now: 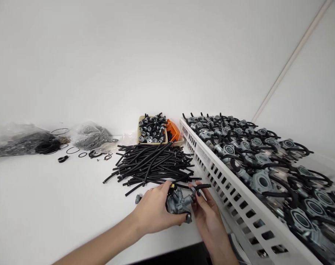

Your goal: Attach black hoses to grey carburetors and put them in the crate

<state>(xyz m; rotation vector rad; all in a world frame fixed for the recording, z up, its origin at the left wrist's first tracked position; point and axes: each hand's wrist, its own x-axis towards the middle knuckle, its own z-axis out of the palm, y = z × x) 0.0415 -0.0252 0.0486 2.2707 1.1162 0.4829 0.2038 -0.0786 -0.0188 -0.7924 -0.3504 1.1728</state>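
My left hand [153, 209] is wrapped round a grey metal carburetor [178, 202], its thumb along the near side. At the carburetor's right end, my right hand [208, 217] has its thumb and fingers closed on a carburetor cap [193, 190] with a short black rubber tube [203, 186] pointing right. Fingers partly hide the cap, and I cannot tell whether it is seated on the body. Just beyond both hands lies a heap of black hoses [153, 163]. One loose grey cap [138, 199] rests left of my left hand.
A white slatted crate [228, 187] full of carburetors stands close on the right. Behind the hoses are a yellow basket [141, 139] of caps and an orange bin [174, 129]. Bagged parts [88, 136], a black ring bundle [48, 146] and loose rings [82, 155] lie left.
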